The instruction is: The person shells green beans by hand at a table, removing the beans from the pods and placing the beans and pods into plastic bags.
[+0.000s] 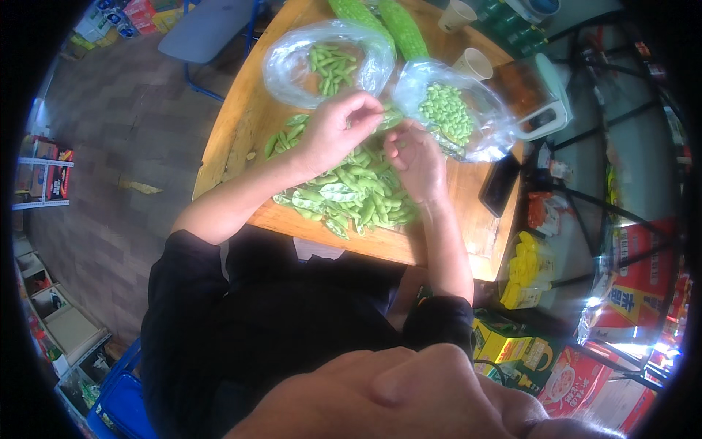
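A green soybean pod (pixel 391 118) is stretched between my two hands, above the table. My left hand (pixel 340 129) pinches its left end between thumb and fingers. At the pod's other end are the curled fingers of my right hand (pixel 419 159), which partly hide it. Below both hands lies a heap of green pods (pixel 356 192), some split open with pale insides showing. Beyond my left hand, a clear plastic bag (pixel 279 68) stands open around several whole pods (pixel 333 66). Shelled green beans (pixel 447 110) fill part of another clear bag (pixel 493 129) beyond my right hand.
On the wooden table (pixel 236 142) are two bitter melons (pixel 403 30), paper cups (pixel 474 63), a lidded container with a handle (pixel 540 99) and a black phone (pixel 500 184). A chair (pixel 205 30) stands at far left. Shelving with packaged goods (pixel 526 269) runs along the right.
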Motion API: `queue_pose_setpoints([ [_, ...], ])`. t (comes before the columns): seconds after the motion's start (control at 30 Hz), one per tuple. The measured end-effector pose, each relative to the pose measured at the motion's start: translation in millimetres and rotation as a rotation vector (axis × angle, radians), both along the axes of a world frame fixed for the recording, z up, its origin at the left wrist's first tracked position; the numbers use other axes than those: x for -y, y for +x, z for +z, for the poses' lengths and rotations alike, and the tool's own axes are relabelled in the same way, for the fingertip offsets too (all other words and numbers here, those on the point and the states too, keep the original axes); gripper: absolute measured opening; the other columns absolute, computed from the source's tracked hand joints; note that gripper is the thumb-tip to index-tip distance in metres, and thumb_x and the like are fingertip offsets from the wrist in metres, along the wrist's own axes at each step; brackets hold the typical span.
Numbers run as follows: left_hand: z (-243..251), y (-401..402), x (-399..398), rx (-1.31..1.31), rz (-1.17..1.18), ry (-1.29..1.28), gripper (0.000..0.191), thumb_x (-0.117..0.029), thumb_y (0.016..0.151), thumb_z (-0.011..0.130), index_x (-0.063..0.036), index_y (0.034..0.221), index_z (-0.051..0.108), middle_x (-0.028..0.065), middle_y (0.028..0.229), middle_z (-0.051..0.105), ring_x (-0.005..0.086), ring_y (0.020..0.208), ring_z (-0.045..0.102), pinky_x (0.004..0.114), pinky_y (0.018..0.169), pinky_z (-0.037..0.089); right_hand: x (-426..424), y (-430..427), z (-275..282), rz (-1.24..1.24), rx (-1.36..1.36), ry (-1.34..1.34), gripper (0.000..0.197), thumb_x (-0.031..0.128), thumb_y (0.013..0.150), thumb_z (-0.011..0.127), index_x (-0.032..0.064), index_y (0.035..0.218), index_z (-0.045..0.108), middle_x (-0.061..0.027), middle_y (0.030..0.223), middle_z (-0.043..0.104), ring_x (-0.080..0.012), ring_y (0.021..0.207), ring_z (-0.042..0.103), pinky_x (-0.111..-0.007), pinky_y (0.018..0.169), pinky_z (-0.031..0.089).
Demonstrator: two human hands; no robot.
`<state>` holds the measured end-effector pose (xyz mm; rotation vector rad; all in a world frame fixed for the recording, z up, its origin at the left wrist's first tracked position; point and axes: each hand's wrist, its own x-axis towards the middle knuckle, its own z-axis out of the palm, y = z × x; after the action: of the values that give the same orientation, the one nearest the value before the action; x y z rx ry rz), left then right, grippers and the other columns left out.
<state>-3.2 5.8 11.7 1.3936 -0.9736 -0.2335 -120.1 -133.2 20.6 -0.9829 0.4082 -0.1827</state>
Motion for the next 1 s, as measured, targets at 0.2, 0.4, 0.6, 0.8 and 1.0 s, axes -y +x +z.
queue_pose_setpoints([
  [0.2, -1.6, 0.9, 0.8, -0.119, -0.029, 0.033, 0.004, -0.003, 0.091, 0.063, -0.0008, 0.094, 0.06, -0.0008, 0.086, 0.058, 0.0058, 0.077, 0.053, 0.022, 0.069, 0.045, -7.3, -4.1, 1.6, 0.108, -0.084, -0.244, 0.027, 0.032, 0.098, 0.056, 0.0059, 0.095, 0.056, -0.0017, 0.078, 0.056, -0.0083, 0.058, 0.047, -0.019, 0.046, 0.029],
  [0.4, -4.3, -6.1, 1.2, -0.222, -0.114, 0.039, 0.004, -0.004, 0.092, 0.062, -0.0008, 0.094, 0.06, -0.0013, 0.085, 0.057, 0.0045, 0.075, 0.053, 0.021, 0.068, 0.045, -12.0, -5.3, -14.6, 0.171, -0.039, -0.255, 0.023, 0.029, 0.1, 0.056, 0.0081, 0.091, 0.058, 0.0009, 0.075, 0.056, -0.0055, 0.057, 0.047, -0.017, 0.045, 0.029],
  [0.6, -4.8, -7.3, 0.5, -0.27, -0.13, 0.025, 0.004, -0.004, 0.093, 0.061, -0.0007, 0.095, 0.06, -0.0013, 0.086, 0.058, 0.0043, 0.075, 0.053, 0.021, 0.068, 0.045, -19.0, -3.2, -11.9, 0.143, -0.018, -0.198, 0.021, 0.026, 0.1, 0.056, 0.0083, 0.089, 0.059, 0.0015, 0.072, 0.057, -0.0052, 0.057, 0.047, -0.017, 0.045, 0.03],
  [0.8, -8.3, -0.5, 4.3, -0.079, -0.027, 0.014, 0.005, -0.001, 0.09, 0.062, -0.001, 0.095, 0.06, 0.0006, 0.085, 0.058, 0.0065, 0.075, 0.053, 0.022, 0.067, 0.045, -12.2, -10.4, -0.8, 0.181, -0.039, -0.325, 0.015, 0.017, 0.095, 0.053, 0.0094, 0.084, 0.06, 0.0019, 0.07, 0.055, -0.005, 0.056, 0.046, -0.019, 0.045, 0.031],
  [1.0, -10.9, -7.6, 5.4, 0.399, -0.037, 0.103, 0.014, 0.003, 0.086, 0.063, -0.0031, 0.099, 0.063, 0.0067, 0.092, 0.062, 0.0164, 0.084, 0.06, 0.028, 0.074, 0.052, 67.6, -12.2, -1.2, -0.445, 0.08, -0.983, 0.012, 0.012, 0.089, 0.05, 0.0059, 0.086, 0.059, 0.0007, 0.067, 0.051, -0.0081, 0.059, 0.041, -0.024, 0.053, 0.034],
])
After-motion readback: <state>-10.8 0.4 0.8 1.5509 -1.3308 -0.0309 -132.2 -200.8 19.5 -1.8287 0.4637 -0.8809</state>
